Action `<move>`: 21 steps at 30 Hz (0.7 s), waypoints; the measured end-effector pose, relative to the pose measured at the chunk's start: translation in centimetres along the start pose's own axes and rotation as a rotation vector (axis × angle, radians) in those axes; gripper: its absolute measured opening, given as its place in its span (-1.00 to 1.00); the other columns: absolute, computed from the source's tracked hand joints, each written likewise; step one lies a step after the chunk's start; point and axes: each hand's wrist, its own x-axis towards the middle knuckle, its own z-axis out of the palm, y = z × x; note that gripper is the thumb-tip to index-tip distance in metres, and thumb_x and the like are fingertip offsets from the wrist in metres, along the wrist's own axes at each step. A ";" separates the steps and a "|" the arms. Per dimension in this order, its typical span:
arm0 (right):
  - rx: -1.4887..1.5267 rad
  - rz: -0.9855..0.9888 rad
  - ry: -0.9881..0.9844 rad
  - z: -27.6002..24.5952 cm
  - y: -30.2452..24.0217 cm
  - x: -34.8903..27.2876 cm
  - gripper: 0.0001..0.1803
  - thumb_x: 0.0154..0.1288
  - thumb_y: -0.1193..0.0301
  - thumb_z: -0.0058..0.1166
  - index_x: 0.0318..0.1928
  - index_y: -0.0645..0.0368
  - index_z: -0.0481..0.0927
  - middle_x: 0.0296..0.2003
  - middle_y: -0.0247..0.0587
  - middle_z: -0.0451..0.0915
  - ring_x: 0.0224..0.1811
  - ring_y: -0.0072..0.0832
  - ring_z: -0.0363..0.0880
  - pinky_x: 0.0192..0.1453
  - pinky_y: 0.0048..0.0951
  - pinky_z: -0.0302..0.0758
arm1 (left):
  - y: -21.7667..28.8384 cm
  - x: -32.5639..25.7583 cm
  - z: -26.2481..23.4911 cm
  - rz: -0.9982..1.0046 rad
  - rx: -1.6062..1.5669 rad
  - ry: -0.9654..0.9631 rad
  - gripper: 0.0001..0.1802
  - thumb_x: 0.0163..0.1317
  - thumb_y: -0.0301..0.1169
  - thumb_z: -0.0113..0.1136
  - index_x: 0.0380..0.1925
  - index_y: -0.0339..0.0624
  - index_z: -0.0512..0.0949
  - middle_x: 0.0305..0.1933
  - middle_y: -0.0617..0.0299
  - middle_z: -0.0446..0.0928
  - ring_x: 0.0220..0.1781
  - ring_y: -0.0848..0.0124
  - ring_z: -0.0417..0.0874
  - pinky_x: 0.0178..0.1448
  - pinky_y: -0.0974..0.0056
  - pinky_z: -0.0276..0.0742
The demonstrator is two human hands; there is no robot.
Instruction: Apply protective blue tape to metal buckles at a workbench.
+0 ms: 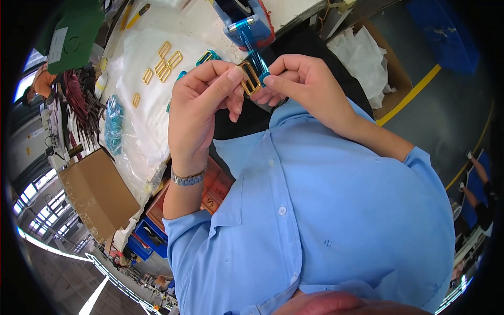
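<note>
My left hand (pixel 206 94) pinches a gold rectangular slide buckle (pixel 250 79) with a bar across its middle. Close beside it, my right hand (pixel 307 84) has its thumb and fingers pressed together on the end of a shiny blue tape strip (pixel 253 52), against the buckle's right side. That strip runs up to a blue tape dispenser (pixel 244 23) at the table's edge. Behind my left hand lie pieces in blue film (pixel 208 56), partly hidden by it. Several loose gold buckles (pixel 164 69) are spread on white sheeting farther left.
A clear bag of blue items (pixel 113 125) lies on the white table (pixel 143 44). An open cardboard box (pixel 100 194) stands at the left, and another box (pixel 399 79) with white wrapping at the right. Pens (pixel 137 17) lie at the far left, near a green folder (pixel 73 37).
</note>
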 end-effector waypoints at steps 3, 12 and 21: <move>-0.011 0.003 0.002 0.1 0.1 -0.1 -0.81 0.65 0.46 0.13 -0.02 0.39 0.66 -0.15 -0.06 0.87 -0.13 -0.50 0.85 0.01 -0.46 0.76 | -0.6 0.8 0.6 0.000 0.021 0.012 -0.78 0.55 -0.37 0.38 -0.13 -0.37 0.72 -0.35 0.27 0.69 -0.45 0.56 0.64 -0.40 0.43 0.54; -0.017 -0.013 0.032 0.7 -0.1 -0.7 -0.75 0.61 0.52 0.08 0.07 0.47 0.70 -0.12 -0.06 0.86 -0.08 -0.48 0.84 0.12 -0.42 0.75 | -1.1 1.9 0.4 -0.034 0.075 0.042 -0.78 0.51 -0.37 0.43 -0.16 -0.37 0.74 -0.37 0.28 0.70 -0.46 0.57 0.65 -0.39 0.43 0.56; 0.026 0.039 0.037 0.5 0.3 0.3 -0.66 0.54 0.30 0.39 -0.01 0.41 0.73 -0.22 -0.13 0.87 -0.17 -0.52 0.85 -0.04 -0.49 0.75 | -1.5 2.8 0.6 -0.014 0.172 0.038 -0.77 0.47 -0.36 0.47 -0.15 -0.36 0.75 -0.40 0.32 0.70 -0.46 0.62 0.62 -0.37 0.47 0.52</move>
